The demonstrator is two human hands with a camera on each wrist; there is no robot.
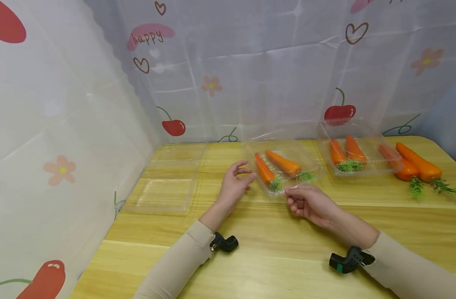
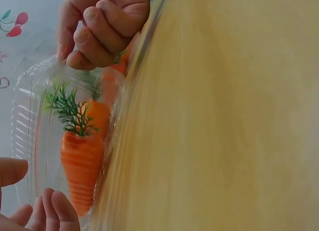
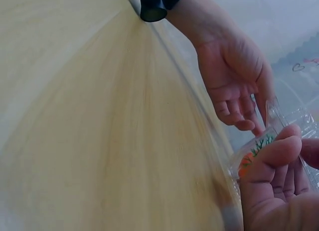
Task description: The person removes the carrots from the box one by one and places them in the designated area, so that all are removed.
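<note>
- Clear plastic box (image 1: 304,155), mid-table towards the back edge: its near edge is pinched by the right hand (image 1: 311,203) between thumb and forefinger, the other fingers curled in below.
- Two carrots are held in it, a slimmer one (image 1: 264,168) at left and a plumper one (image 1: 284,162) at right; their green tops (image 1: 275,185) are pointed towards the near side.
- Left hand (image 1: 235,182) is held just beside the box's left edge, thumb and fingers parted and loosely bent; nothing is gripped. Whether the plastic is touched by the fingertips cannot be told.
- Carrot and leafy top are seen through clear plastic in the left wrist view.
- Second box (image 1: 377,164), to the right and near the back edge: filled with two carrots (image 1: 356,150) laid side by side, greens (image 1: 349,166) nearest the viewer.
- Two loose carrots (image 1: 418,161) are laid on the table right of that box; one is partly seen through its corner.
- Third box (image 1: 192,182), at far left, is laid opened out, its two halves one behind the other.
- Pale wood table (image 1: 269,257) is backed by a cloth (image 1: 250,62) printed with cherries, flowers and hearts.
- Black devices (image 1: 225,243) are worn at both wrists, by the beige sleeves (image 1: 179,261).
</note>
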